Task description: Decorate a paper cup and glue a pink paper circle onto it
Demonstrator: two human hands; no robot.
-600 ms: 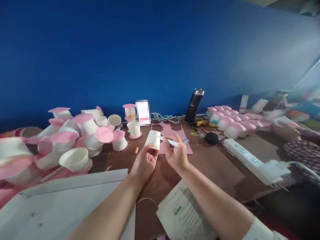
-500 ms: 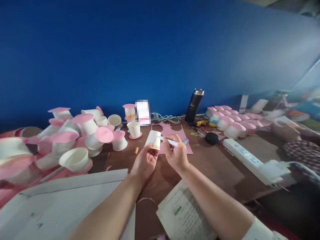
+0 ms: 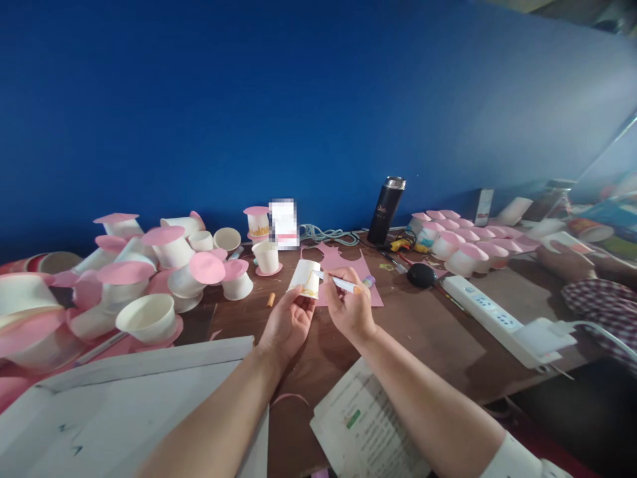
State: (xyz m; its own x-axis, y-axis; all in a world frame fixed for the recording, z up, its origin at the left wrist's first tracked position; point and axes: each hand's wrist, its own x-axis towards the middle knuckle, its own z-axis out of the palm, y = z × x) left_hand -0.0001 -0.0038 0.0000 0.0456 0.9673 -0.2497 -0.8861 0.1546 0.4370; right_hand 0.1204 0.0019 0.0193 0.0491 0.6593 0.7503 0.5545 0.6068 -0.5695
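Left hand [image 3: 291, 322]: thumb and fingers are clasping a paper cup [image 3: 303, 277].
Right hand [image 3: 352, 309]: fingers are pinching a white marker [image 3: 344, 285], which is pointing at the cup's wall.
Paper cup: tilting over the brown table [image 3: 413, 338], beside the pink sheet [image 3: 351, 263].

- Left hand [image 3: 293, 320]: paper cup [image 3: 303, 275], smooth, matt
- Right hand [image 3: 354, 307]: smooth, plastic-looking pen [image 3: 344, 284]
- Beyond the right hand: black flask [image 3: 382, 216], shiny metal rim [image 3: 397, 182]
- Beneath both: wood-like tabletop [image 3: 423, 345], slightly glossy
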